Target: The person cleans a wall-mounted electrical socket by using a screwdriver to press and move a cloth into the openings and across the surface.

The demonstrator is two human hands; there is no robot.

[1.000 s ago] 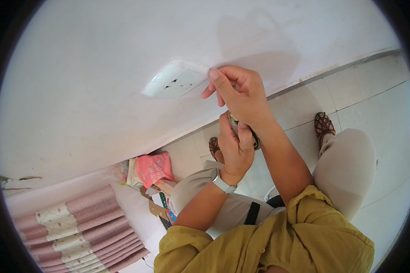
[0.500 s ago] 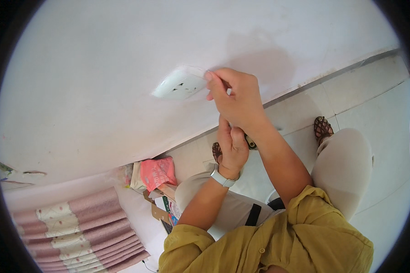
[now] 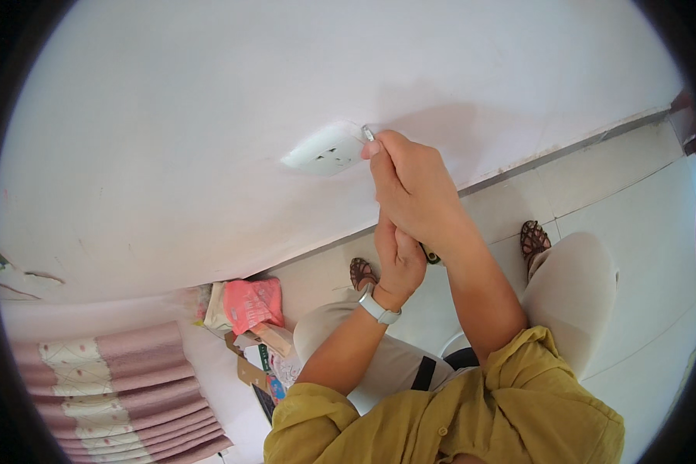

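Note:
A white wall socket plate [image 3: 311, 158] with several dark slots sits on the pale wall. My right hand [image 3: 417, 182] is at the plate's right end, thumb and forefinger pinched on a small silvery metal piece [image 3: 369, 134]. Its tip is close to the plate's right corner; whether it touches cannot be made out. Just below, my left hand [image 3: 402, 267], wearing a pale watch [image 3: 379, 308], is closed and partly covered by my right hand. A dark tool with a yellowish rounded end [image 3: 430, 255] juts out beside its fingers; the rest of it is hidden.
A skirting edge [image 3: 518, 174] divides the wall from the tiled floor [image 3: 595, 185]. At lower left are a pink bag [image 3: 253, 303], an opened cardboard box [image 3: 243, 363] with packages, and a pink-and-cream curtain [image 3: 143, 387]. My knees and sandalled feet are below my hands.
The silvery piece now shows above my right fingertips, where it was hidden before. Both hands stay near the plate's right end, and the whole view has shifted slightly.

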